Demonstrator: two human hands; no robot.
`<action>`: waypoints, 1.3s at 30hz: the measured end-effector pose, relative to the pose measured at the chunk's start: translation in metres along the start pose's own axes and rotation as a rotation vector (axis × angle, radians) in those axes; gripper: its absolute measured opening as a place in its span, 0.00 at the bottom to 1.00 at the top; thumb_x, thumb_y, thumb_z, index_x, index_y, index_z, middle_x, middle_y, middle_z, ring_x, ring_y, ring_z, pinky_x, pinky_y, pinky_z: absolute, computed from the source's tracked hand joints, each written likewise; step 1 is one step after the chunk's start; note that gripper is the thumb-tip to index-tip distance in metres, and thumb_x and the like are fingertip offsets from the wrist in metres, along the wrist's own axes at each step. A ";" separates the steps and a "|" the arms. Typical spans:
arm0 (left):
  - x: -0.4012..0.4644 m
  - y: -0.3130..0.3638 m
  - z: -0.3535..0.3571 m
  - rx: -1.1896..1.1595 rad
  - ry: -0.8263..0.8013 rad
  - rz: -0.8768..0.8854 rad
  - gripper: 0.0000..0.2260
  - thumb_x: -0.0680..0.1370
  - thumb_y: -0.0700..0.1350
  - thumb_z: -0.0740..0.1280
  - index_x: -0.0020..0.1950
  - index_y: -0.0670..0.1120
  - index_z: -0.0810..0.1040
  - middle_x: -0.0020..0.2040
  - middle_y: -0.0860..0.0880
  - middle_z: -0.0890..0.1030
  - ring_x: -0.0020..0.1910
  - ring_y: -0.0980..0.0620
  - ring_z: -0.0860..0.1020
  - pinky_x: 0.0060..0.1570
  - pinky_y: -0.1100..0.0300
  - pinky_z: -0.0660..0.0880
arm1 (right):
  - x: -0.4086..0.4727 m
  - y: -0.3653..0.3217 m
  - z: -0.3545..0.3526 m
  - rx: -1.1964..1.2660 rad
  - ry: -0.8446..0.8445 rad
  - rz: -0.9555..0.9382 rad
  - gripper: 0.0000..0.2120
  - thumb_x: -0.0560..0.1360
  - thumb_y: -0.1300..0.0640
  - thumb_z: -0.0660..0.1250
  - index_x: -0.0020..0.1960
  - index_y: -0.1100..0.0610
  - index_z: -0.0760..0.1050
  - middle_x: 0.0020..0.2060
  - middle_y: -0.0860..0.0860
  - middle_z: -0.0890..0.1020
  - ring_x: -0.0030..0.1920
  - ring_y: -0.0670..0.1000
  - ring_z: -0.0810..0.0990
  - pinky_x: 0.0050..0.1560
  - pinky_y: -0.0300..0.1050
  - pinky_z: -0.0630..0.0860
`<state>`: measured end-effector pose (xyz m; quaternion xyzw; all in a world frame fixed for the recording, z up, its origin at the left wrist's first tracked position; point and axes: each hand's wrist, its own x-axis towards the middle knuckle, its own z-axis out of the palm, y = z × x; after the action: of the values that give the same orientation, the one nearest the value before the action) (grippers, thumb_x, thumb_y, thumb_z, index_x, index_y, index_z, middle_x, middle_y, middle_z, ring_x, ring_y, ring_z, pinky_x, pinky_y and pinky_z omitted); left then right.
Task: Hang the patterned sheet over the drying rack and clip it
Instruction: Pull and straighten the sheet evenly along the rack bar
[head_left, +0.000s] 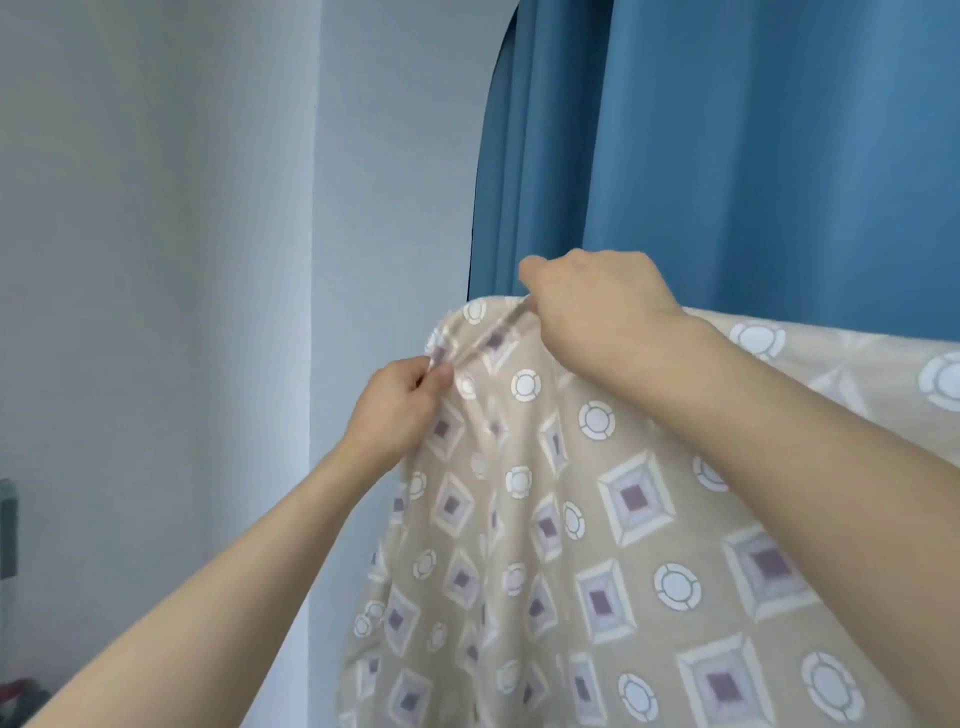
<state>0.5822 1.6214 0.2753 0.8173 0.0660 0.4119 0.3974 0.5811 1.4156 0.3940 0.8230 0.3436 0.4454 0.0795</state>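
Note:
The patterned sheet (613, 519), beige with white rings and purple-centred squares, hangs draped over a high line that runs off to the right; the drying rack beneath it is hidden by the cloth. My left hand (400, 410) pinches the sheet's left edge just below the top corner. My right hand (602, 306) grips a bunched fold of the sheet at the top, higher and to the right of the left hand. The cloth between the two hands is pulled into creases. No clip is visible.
A blue curtain (727, 156) hangs right behind the sheet. A pale wall (182, 260) fills the left side. A dark object (8, 525) shows at the left edge, and some coloured cloth (21, 696) lies at the bottom left corner.

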 end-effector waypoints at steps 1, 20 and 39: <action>0.010 0.004 -0.005 -0.042 0.056 0.020 0.19 0.80 0.56 0.59 0.34 0.44 0.70 0.26 0.50 0.77 0.33 0.43 0.82 0.38 0.50 0.76 | 0.008 0.003 -0.005 0.000 0.013 0.018 0.07 0.76 0.66 0.57 0.45 0.56 0.62 0.32 0.50 0.64 0.29 0.51 0.63 0.28 0.44 0.54; 0.106 0.072 0.019 -0.095 -0.847 0.066 0.15 0.80 0.51 0.54 0.41 0.46 0.75 0.41 0.47 0.81 0.37 0.48 0.78 0.41 0.55 0.76 | 0.073 0.054 0.048 0.129 -1.143 0.613 0.06 0.70 0.56 0.71 0.44 0.58 0.81 0.46 0.54 0.84 0.45 0.56 0.83 0.47 0.47 0.80; 0.020 -0.169 0.093 -0.580 -1.461 0.144 0.20 0.75 0.57 0.71 0.66 0.60 0.75 0.59 0.62 0.81 0.59 0.63 0.78 0.62 0.59 0.73 | 0.026 -0.078 0.125 -0.504 0.305 0.746 0.25 0.78 0.45 0.52 0.65 0.60 0.73 0.62 0.59 0.75 0.64 0.61 0.71 0.69 0.58 0.57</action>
<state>0.6995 1.6891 0.1364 0.7470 -0.3751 -0.2037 0.5097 0.6502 1.5130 0.3036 0.7705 -0.0865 0.6287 0.0598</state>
